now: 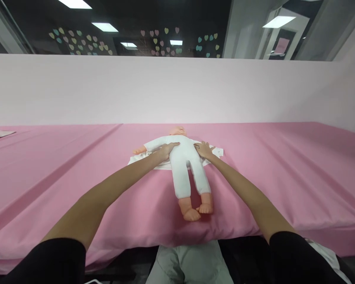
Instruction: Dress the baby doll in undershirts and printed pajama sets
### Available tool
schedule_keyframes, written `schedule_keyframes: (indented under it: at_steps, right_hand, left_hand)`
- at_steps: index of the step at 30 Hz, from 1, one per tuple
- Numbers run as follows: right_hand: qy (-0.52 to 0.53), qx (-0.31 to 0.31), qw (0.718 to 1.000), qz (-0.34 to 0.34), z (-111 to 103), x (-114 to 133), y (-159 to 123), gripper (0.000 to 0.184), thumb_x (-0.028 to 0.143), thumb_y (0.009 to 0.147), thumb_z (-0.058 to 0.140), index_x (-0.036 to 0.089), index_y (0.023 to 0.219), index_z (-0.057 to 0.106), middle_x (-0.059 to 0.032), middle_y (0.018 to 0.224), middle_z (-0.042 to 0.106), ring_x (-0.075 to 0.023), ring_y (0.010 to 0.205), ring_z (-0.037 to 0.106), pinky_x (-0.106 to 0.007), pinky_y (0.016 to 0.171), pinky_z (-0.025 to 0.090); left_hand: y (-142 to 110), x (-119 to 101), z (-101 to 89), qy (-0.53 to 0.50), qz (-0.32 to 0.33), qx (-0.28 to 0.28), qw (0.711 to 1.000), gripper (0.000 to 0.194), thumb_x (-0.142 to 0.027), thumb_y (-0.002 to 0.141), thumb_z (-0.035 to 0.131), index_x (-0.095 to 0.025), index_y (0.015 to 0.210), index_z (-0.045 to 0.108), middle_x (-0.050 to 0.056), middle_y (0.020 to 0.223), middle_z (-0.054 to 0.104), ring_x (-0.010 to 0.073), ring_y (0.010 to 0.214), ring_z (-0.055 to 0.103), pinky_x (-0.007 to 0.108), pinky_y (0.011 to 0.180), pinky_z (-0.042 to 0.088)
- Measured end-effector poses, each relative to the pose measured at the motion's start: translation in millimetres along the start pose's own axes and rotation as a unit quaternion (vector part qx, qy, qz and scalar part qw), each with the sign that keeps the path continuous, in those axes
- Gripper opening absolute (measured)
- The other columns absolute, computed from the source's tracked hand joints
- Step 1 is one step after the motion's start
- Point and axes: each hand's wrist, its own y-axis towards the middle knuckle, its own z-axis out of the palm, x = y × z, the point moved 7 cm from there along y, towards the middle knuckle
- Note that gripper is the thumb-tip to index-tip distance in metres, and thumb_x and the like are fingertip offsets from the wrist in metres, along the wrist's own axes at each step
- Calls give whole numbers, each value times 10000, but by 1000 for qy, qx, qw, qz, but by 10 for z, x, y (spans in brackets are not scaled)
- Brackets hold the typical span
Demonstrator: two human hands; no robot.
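Note:
A baby doll (180, 156) with a white cloth body lies on its back, its head at the far end and its bare feet toward me. Beneath its torso a white garment (161, 163) is spread out, with edges showing on both sides. My left hand (167, 150) is closed around the doll's left-hand side in view, thumb on the torso and the other fingers mostly hidden. On the opposite side my right hand (204, 149) holds the torso, its thumb against the white cloth and its fingers reaching outward over the doll's arm, which is largely covered.
A pink sheet (77, 173) with creases covers the broad padded surface. Behind it stands a low white wall (154, 90) beneath dark glass with heart-shaped stickers. A pale flat item (0, 134) lies at the far left. My knees (192, 264) are below the front edge.

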Motion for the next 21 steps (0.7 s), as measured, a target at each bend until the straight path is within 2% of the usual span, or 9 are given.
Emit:
schedule_keyframes:
  at_steps: [3,7,12,17,21]
  right_hand:
    - [-36,7,999,-4,14,56,-35,367,326,894,413,360,1219,579,-74,1303,492,-389,1261,330,-716,944,196]
    - [-105,-13,994,-24,57,95,-109,455,159,861,400,336,1257,541,-66,1329,481,-387,1264,329,-751,940,157]
    - [-171,-41,984,-38,92,52,-196,584,60,840,366,228,1399,343,-122,1438,361,-397,1309,266,-750,957,149]
    - [-155,-28,988,-3,84,-63,-179,591,52,835,366,225,1397,313,-141,1414,383,-359,1287,330,-738,960,179]
    - [-127,-27,992,8,116,-131,-149,597,62,834,374,212,1406,289,-142,1348,454,-336,1245,389,-733,966,176]
  left_hand:
    - [-22,58,-18,-6,-41,10,999,535,-309,593,813,-119,1045,599,151,938,699,317,913,660,412,719,573]
    - [-70,64,-67,-24,-55,12,998,591,-306,579,830,-94,1067,573,168,931,698,320,918,659,422,730,576]
    - [-148,66,-142,-43,-62,11,997,597,-302,577,834,-79,1061,567,175,931,698,306,905,667,428,764,574]
    - [-195,46,-256,-64,-74,21,995,489,-248,558,841,-77,951,605,165,897,708,303,889,674,432,779,575]
    - [-145,-16,-457,-65,-60,17,996,423,-222,565,834,-84,899,615,148,885,710,287,894,673,415,795,575]
